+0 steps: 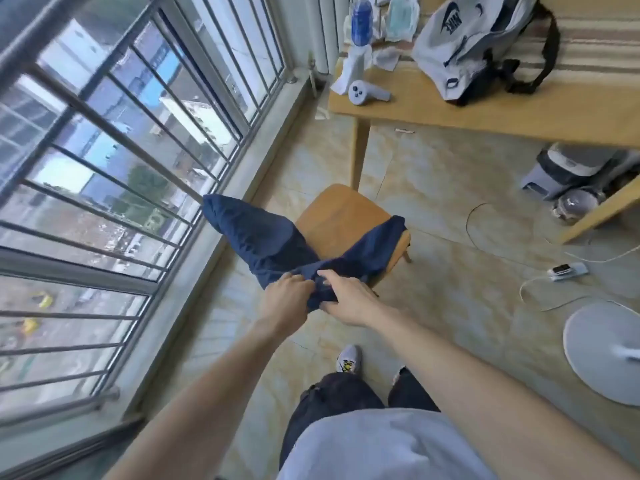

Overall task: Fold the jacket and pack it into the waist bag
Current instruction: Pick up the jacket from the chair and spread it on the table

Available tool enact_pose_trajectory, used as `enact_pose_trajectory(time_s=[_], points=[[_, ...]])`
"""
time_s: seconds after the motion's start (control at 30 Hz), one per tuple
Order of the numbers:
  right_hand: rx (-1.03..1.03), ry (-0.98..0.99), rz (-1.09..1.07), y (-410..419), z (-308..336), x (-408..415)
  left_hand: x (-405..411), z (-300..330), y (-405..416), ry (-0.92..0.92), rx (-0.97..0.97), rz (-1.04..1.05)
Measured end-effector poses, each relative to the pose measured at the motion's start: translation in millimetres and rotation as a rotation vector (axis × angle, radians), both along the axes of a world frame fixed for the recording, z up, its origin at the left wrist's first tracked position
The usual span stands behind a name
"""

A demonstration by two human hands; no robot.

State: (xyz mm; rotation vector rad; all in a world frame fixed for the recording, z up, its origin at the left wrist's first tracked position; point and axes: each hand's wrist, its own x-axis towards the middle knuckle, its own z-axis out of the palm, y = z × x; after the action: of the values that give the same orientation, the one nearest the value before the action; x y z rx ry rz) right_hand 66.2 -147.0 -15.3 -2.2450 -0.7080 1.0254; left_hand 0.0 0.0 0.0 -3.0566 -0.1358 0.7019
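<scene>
A dark blue jacket [266,237] hangs in the air above a wooden chair [341,220], bunched at its near end. Its two ends spread apart, one toward the window, one over the chair seat. My left hand [285,297] grips the bunched fabric from the left. My right hand [346,299] holds the same bunch from the right, fingers curled into the cloth. A grey waist bag [474,43] with black straps lies on the wooden table [519,112] at the upper right, well away from both hands.
A barred window [121,168] runs along the left. On the table stand a blue bottle [362,20], a grey hair dryer [369,93] and packets. Under the table sits a grey appliance [571,174]. A fan base [606,351], cables and a power strip [568,271] lie on the tiled floor.
</scene>
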Motion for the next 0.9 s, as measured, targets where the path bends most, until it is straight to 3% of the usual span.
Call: enact_pose_trajectory(time_s=[0.13, 0.3, 0.43, 0.57, 0.73, 0.9], points=[[0.036, 0.005, 0.054, -2.1, 4.5, 20.7, 15.3, 21.5, -3.2, -0.091, -0.173, 0.155], [0.226, -0.02, -0.194, -1.8, 39.8, 73.7, 66.5, 55.8, -7.3, -0.343, -0.269, 0.227], [0.395, -0.125, -0.262, -11.8, 98.4, 138.9, 125.2, 113.5, -24.0, -0.514, -0.431, 0.219], [0.528, -0.31, -0.253, -43.3, 167.8, 200.8, 186.8, 191.7, -46.4, -0.701, -0.322, 0.078], [0.611, -0.725, -0.179, -107.0, 258.8, 265.1, 241.6, 261.1, -70.4, -0.605, -0.035, -0.133], [0.141, -1.091, 0.027, -204.0, 314.0, 315.8, 282.0, 313.7, -40.1, -0.721, 0.113, -0.073]])
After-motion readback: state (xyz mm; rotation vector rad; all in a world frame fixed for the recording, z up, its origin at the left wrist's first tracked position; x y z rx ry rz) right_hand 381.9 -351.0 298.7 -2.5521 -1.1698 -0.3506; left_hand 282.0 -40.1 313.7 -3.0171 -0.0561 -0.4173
